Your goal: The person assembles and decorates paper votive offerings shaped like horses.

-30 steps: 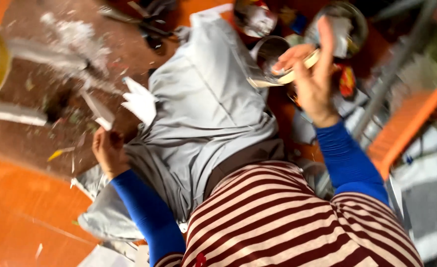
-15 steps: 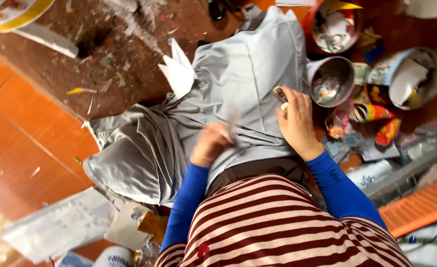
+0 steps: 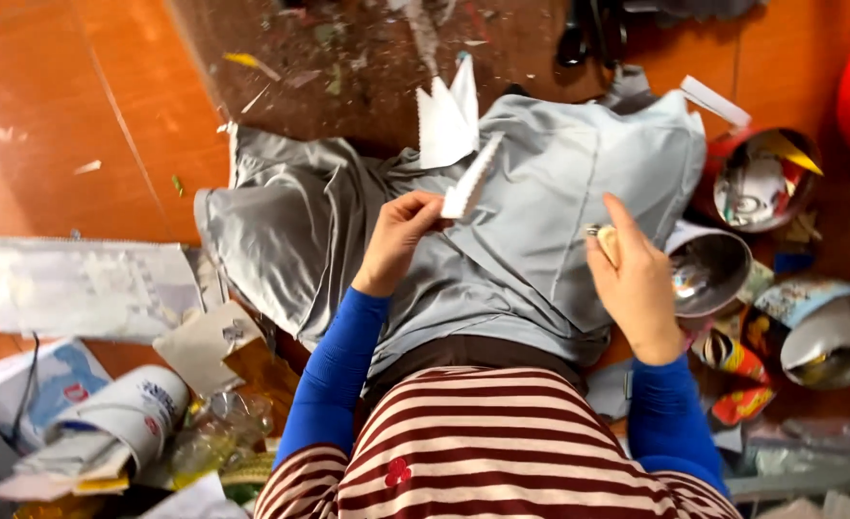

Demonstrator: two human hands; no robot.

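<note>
Paper strip (image 3: 470, 180), white with a zigzag edge, sits pinched in the left hand (image 3: 401, 235) above the grey cloth (image 3: 540, 221) on the lap. The right hand (image 3: 637, 284) is closed on a small yellowish thing (image 3: 606, 238) I can't make out. With such a light pinch, the strip could slip and drop among the cut cans (image 3: 713, 274) nearby, whose edges look sharp.

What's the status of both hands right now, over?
Left hand pinching white paper strip. Right hand gripping small metal tool. Grey cloth on lap; nothing between them.
</note>
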